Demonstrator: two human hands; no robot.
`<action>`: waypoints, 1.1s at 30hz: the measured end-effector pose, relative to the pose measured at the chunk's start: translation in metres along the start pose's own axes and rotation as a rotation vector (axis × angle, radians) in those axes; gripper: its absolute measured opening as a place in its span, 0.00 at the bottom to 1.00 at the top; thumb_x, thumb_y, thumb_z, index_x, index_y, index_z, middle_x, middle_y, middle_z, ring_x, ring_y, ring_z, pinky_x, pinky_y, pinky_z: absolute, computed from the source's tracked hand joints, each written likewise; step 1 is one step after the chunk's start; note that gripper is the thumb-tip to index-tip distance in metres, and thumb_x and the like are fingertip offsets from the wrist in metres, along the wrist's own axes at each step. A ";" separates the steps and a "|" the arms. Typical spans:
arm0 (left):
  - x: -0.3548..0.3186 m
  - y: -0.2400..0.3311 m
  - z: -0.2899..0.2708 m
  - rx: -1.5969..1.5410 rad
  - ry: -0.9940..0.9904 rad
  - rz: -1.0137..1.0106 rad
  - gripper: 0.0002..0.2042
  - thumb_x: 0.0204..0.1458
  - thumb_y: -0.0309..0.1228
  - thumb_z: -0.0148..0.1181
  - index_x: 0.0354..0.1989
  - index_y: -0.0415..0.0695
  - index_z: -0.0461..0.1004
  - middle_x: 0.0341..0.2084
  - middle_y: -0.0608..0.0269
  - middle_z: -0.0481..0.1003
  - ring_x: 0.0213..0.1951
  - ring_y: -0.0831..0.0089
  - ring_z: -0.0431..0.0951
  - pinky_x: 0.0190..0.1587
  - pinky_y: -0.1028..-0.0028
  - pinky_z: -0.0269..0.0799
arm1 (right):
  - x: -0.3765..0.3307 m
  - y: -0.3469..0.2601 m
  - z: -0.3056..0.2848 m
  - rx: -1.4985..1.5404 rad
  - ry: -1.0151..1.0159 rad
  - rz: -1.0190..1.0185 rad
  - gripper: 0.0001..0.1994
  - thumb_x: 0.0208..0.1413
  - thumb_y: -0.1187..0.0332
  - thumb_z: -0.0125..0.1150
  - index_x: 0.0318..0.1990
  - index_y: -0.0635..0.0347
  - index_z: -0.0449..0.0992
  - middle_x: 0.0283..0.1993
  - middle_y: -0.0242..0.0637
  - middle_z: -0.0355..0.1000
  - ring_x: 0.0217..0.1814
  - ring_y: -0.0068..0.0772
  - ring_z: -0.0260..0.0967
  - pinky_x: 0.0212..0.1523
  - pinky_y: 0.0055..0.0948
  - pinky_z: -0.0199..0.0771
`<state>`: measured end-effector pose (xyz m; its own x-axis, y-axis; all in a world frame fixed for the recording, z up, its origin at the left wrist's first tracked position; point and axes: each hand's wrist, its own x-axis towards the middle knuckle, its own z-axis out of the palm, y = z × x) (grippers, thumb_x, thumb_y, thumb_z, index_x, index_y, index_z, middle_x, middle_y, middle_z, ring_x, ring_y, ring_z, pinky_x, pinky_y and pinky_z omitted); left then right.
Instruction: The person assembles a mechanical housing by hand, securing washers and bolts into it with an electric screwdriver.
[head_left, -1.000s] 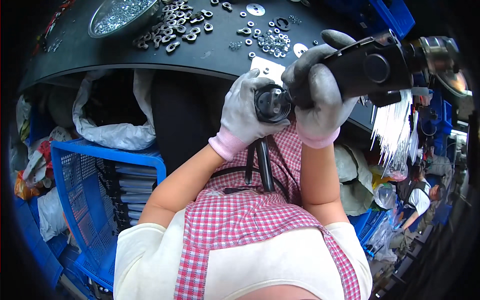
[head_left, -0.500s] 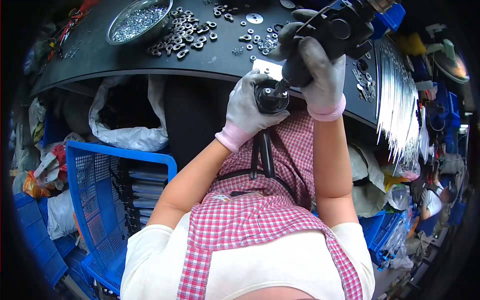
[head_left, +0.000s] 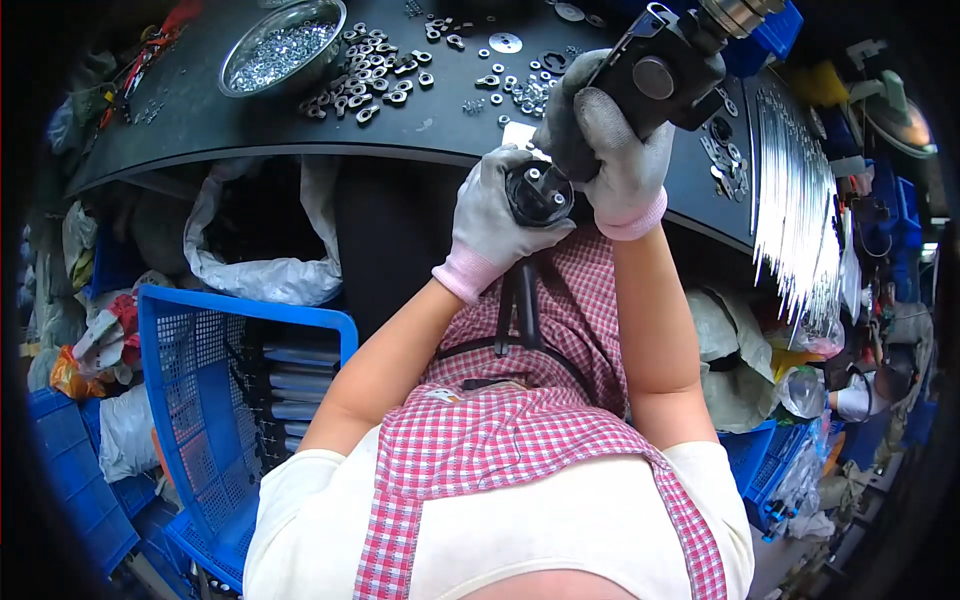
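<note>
Dark counter [head_left: 250, 140] across the top, strewn with small metal parts [head_left: 375, 80] beside a steel bowl [head_left: 283, 55] of screws; blue crate [head_left: 215, 400] below left. Over the counter's near edge, a black power tool [head_left: 655, 75], raised and tilted. Right hand [head_left: 620, 150], gloved, fingers closed round the tool's grip; left hand [head_left: 500, 215], gloved, fingers wrapped on its round base [head_left: 540, 193]. Judged heavy, rigid, top-weighted; best gripped at handle and base together.
</note>
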<state>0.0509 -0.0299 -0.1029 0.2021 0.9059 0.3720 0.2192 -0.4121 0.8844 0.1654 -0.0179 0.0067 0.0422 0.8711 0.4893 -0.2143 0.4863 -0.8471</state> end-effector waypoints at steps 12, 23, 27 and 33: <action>-0.003 -0.007 -0.005 -0.039 -0.091 -0.033 0.39 0.26 0.40 0.77 0.48 0.42 0.62 0.47 0.48 0.69 0.49 0.51 0.72 0.52 0.61 0.68 | 0.006 -0.067 0.021 -0.004 0.124 -0.179 0.18 0.43 0.76 0.66 0.44 0.64 0.71 0.34 0.28 0.71 0.33 0.16 0.67 0.35 0.19 0.69; -0.048 -0.056 -0.005 -0.286 0.185 0.072 0.27 0.58 0.44 0.45 0.61 0.41 0.56 0.56 0.48 0.61 0.60 0.56 0.61 0.60 0.61 0.58 | 0.025 0.014 -0.174 -1.693 0.333 0.755 0.24 0.52 0.52 0.60 0.49 0.60 0.68 0.49 0.48 0.71 0.53 0.47 0.70 0.51 0.41 0.70; -0.074 -0.086 0.005 -0.277 0.032 -0.882 0.26 0.50 0.25 0.42 0.61 0.43 0.57 0.46 0.55 0.69 0.44 0.69 0.73 0.46 0.69 0.70 | 0.023 0.048 -0.170 -1.922 0.234 0.890 0.25 0.55 0.49 0.57 0.50 0.60 0.67 0.51 0.44 0.69 0.56 0.43 0.67 0.53 0.39 0.70; -0.127 -0.232 0.065 2.135 0.013 1.501 0.21 0.57 0.34 0.45 0.59 0.43 0.60 0.47 0.57 0.70 0.47 0.71 0.72 0.47 0.70 0.69 | -0.052 0.036 -0.105 -1.792 0.179 0.036 0.14 0.52 0.64 0.57 0.44 0.60 0.70 0.50 0.46 0.67 0.52 0.50 0.64 0.53 0.41 0.63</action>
<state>0.0360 -0.0559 -0.3739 0.9770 0.1398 0.1610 0.1544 0.0570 -0.9864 0.2580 -0.0382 -0.0710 0.1817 0.8191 0.5441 0.9832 -0.1613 -0.0855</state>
